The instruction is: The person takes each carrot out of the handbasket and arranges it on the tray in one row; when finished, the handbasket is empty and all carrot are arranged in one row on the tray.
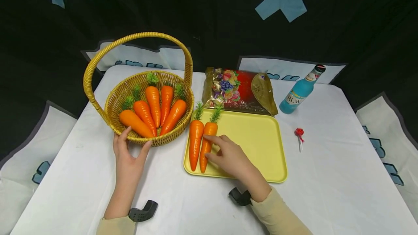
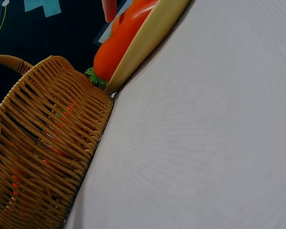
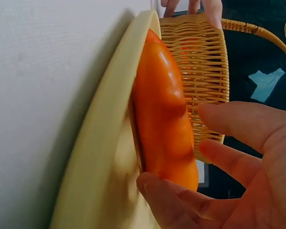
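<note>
A yellow woven basket [image 1: 177, 130] holds several orange carrots [image 1: 152, 100] with green tops. My left hand [image 1: 128, 162] touches the basket's near rim with thumb and fingers spread; a fingertip shows on the wickerwork in the left wrist view. Two more carrots lie side by side along the left of a yellow tray [image 1: 251, 144]. Over the right-hand carrot [image 1: 210, 129] is my right hand [image 1: 233, 157], thumb and fingers parted around it. In the right wrist view the thumb is beside this carrot [image 3: 162, 109], while other fingers stand apart from it; firm contact cannot be told.
A red and gold candy bag [image 1: 240, 90] lies behind the tray. To its right stands a blue bottle [image 1: 297, 95] with a dark cap. A red lollipop [image 1: 299, 137] lies right of the tray on the white tablecloth [image 1: 339, 177]. The basket's tall handle [image 1: 143, 36] arches upward.
</note>
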The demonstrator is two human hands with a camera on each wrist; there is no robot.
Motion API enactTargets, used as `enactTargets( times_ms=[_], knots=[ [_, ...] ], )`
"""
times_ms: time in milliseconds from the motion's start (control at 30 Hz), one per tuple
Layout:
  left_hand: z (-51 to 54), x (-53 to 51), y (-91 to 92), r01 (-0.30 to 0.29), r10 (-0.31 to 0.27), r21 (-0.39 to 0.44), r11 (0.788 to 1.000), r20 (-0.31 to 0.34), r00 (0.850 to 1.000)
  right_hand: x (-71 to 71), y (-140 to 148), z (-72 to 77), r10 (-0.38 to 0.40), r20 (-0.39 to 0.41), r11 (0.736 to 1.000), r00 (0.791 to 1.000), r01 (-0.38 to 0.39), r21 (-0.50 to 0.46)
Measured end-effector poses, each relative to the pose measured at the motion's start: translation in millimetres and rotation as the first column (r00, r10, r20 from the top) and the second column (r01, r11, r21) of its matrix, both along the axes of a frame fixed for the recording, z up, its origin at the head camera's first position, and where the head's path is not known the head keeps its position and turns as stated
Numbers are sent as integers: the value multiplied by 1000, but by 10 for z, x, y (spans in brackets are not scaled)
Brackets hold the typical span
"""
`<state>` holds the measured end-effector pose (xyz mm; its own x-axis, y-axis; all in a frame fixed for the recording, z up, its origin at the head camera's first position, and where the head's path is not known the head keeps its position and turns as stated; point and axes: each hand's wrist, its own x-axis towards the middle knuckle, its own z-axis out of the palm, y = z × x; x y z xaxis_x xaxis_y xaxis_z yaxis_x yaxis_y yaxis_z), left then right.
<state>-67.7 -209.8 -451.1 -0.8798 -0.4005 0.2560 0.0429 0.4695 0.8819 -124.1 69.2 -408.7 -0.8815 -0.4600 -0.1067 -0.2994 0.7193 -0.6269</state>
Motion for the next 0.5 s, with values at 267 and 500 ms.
enactTargets(
  times_ms=[267,500],
  knots=[
    [-20,-2,-10,8,-8,-7,1000,-31,999,-65,7,145,-35,-20,998,999,34,-51],
    [-13,-1,-6,4,-4,-3,1000,-16,1000,-228,-120,323,21,-58,987,998,-30,-158]
  ],
)
